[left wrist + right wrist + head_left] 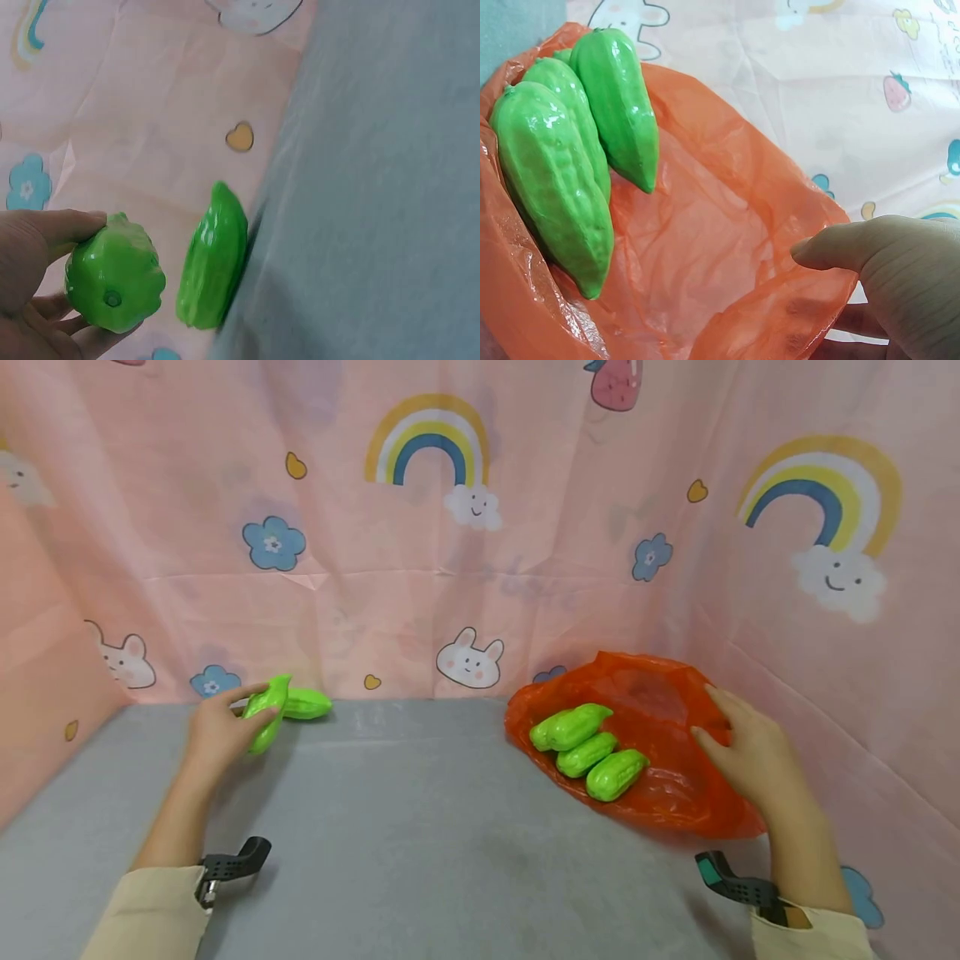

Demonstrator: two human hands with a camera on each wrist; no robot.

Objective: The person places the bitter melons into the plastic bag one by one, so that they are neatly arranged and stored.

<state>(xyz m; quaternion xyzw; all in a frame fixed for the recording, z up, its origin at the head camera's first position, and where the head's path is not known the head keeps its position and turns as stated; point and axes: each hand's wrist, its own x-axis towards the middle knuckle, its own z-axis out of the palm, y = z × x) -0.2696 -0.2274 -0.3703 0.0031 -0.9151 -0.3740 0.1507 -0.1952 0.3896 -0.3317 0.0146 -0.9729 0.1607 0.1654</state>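
My left hand (221,727) grips a glossy green toy bitter melon (267,713), thumb on one side and fingers on the other; in the left wrist view, the round stem end of this bitter melon (112,289) faces the camera. Just beyond it, a second bitter melon (306,703) lies at the back of the table. On the right, my right hand (757,752) holds the edge of a red plastic bag (675,777), thumb inside and fingers behind. Several bitter melons (617,774) lie together at the bag's left side, tips pointing inward in the right wrist view (559,180).
A grey table (420,827) stretches between my hands. Pink cloth (555,535) printed with rainbows, flowers and a rabbit hangs behind it and along both sides. Each wrist wears a black camera mount, such as the left mount (236,860).
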